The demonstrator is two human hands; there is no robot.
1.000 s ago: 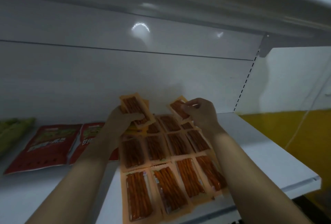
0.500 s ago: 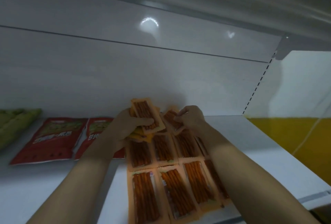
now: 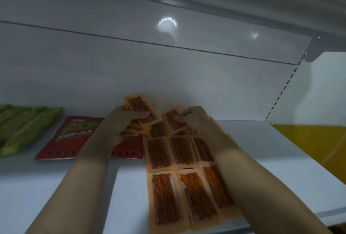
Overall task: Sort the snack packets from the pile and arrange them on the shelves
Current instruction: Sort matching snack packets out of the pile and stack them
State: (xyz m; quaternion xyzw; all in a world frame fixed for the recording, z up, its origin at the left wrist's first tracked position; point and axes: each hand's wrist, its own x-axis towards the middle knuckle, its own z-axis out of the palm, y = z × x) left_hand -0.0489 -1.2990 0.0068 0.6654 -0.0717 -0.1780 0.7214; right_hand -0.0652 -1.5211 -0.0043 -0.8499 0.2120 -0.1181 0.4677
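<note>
Several orange packets of red snack sticks lie flat in rows on the white shelf. My left hand grips a small stack of the same orange packets, held tilted above the shelf at the back. Just right of it, my right hand pinches a single orange packet low over the back row. My right forearm hides part of the right column.
Red snack bags lie left of the orange rows, and green packets lie at the far left. The shelf's back wall rises close behind my hands, with an upper shelf overhead. A yellow wall shows at the right.
My right hand has brought its single packet down from a raised position to the back row. The left hand keeps its stack, and the view has shifted right.
</note>
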